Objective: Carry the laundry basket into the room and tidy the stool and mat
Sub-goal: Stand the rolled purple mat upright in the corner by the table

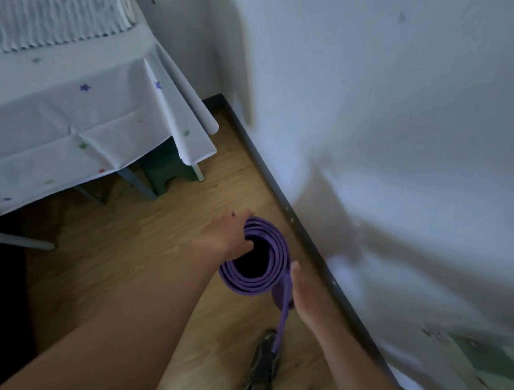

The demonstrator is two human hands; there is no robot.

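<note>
A purple mat (271, 252), rolled into a loose coil, stands on end on the wood floor close to the wall. My left hand (227, 234) grips the coil's upper left rim, fingers hooked into the dark hollow centre. My right hand (306, 295) presses against the roll's right side, where the mat's loose outer end hangs down toward my foot. A dark green stool (166, 168) sits half under the table, partly hidden by the tablecloth. No laundry basket is in view.
A table with a white star-print cloth (69, 122) fills the upper left. A white wall with a dark baseboard (280, 193) runs diagonally on the right. My shoe (262, 372) is below the mat. Bare wood floor (139, 246) lies left of the mat.
</note>
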